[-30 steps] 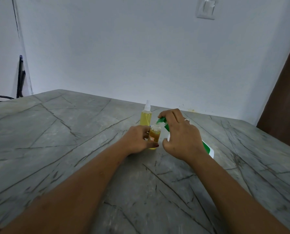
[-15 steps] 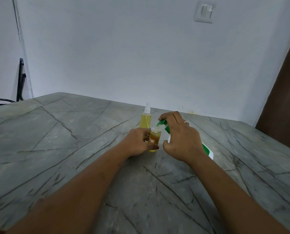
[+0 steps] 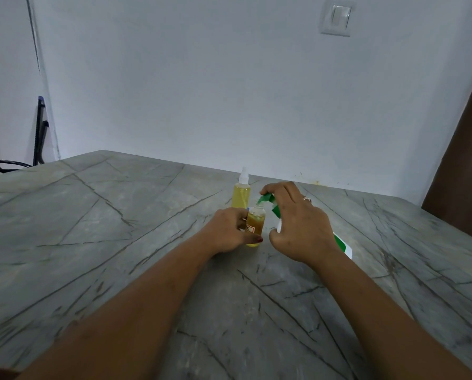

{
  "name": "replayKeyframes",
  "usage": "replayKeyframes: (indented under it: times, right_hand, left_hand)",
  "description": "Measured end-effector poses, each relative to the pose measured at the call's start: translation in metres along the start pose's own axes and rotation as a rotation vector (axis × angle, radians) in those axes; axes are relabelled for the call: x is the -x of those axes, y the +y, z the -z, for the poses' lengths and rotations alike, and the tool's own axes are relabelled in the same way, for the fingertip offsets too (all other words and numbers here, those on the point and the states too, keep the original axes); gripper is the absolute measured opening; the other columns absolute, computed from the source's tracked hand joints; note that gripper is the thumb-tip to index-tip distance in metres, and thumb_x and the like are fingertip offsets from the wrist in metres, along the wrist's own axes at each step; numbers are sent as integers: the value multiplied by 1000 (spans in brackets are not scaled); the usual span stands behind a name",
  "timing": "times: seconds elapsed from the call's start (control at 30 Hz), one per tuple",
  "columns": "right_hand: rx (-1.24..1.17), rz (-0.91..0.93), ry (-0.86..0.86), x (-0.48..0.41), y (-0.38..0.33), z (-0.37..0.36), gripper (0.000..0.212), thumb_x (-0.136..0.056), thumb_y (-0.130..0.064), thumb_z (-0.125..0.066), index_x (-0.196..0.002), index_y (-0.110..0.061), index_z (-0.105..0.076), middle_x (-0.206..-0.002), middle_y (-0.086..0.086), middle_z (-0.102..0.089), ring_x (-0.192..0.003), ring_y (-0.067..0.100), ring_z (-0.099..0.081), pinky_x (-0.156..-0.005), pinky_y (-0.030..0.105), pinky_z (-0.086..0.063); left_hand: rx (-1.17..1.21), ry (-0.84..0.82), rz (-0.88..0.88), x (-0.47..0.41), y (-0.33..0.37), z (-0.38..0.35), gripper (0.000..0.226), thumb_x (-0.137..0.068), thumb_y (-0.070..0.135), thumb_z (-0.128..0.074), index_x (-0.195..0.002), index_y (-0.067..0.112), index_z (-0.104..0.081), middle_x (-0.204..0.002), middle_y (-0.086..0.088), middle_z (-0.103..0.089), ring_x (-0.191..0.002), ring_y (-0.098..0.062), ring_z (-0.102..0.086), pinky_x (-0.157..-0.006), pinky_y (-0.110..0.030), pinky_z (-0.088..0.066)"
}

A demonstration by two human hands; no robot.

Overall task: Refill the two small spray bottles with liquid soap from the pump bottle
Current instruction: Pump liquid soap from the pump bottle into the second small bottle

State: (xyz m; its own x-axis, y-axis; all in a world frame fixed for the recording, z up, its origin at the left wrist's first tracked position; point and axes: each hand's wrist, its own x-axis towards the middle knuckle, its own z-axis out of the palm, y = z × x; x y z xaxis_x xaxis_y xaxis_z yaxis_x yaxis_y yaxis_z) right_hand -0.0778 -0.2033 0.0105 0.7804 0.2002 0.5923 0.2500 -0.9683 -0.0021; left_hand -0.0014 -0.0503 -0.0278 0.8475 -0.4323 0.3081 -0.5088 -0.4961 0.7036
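Black metal frame (image 3: 40, 133) is seen leaning at the wall, far 9 o'clock edge of view. Grey veined stone worktop (image 3: 105, 242) fills the lower half.

Left hand (image 3: 229, 229) is rested on the worktop near centre. Its fingers (image 3: 241, 215) are curled round the small amber spray bottle (image 3: 256, 224), with the thumb laid across the bottle's lower front. Bottle is held upright, base on the worktop, red-and-white label partly seen.

Yellow spray bottle (image 3: 241, 194) with white cap is stood upright at 11 o'clock of the amber one, just behind the left hand, untouched.

Right hand (image 3: 302, 229), ring (image 3: 307, 199) worn, is placed at 3 o'clock of the amber bottle. The green-and-white pump bottle (image 3: 344, 246) is gripped under it, fingers curled over the green pump head (image 3: 267, 199), thumb hanging loose below. Pump bottle is tilted, base toward 4 o'clock, nozzle brought just above the amber bottle's neck. Soap flow cannot be told.

White light switch (image 3: 336, 19) is seen on the wall at 1 o'clock; brown door (image 3: 468, 160) at the 3 o'clock edge.
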Motion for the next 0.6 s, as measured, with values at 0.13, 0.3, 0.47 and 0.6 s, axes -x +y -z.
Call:
replayKeyframes:
  times: [0.13, 0.3, 0.47, 0.6]
  right_hand:
    - [6, -14, 5, 0, -1, 0, 63, -66, -28, -66, -123, -30, -39, -122, -8, -41, -81, 10, -45, -61, 24, -43]
    - [19, -6, 26, 2, -1, -1, 64, -66, -28, -65, -124, -29, -39, -123, -9, -42, -82, 12, -50, -61, 25, -42]
    - [29, -9, 35, 2, -2, -2, 67, -66, -28, -67, -126, -30, -38, -125, -8, -43, -86, 15, -55, -64, 28, -49]
    - [31, -15, 33, 1, -3, -2, 68, -66, -29, -68, -127, -30, -37, -125, -7, -43, -88, 15, -55, -66, 28, -49]
  left_hand:
    - [-11, 7, -7, 0, 1, 0, 51, -72, 34, -77, -117, 19, -59, -111, 2, -66, -84, -1, -55, -67, -8, -37]
    - [19, 5, 7, 1, 1, 0, 46, -72, 33, -77, -113, 20, -61, -109, 2, -66, -92, -7, -60, -79, -20, -43]
    - [12, 3, 6, 0, 2, 0, 49, -73, 34, -76, -117, 19, -59, -115, -1, -65, -92, -7, -57, -84, -23, -43]
    - [10, 0, 3, 2, 4, 0, 51, -73, 33, -76, -119, 18, -59, -116, -1, -65, -94, -8, -57, -86, -24, -44]
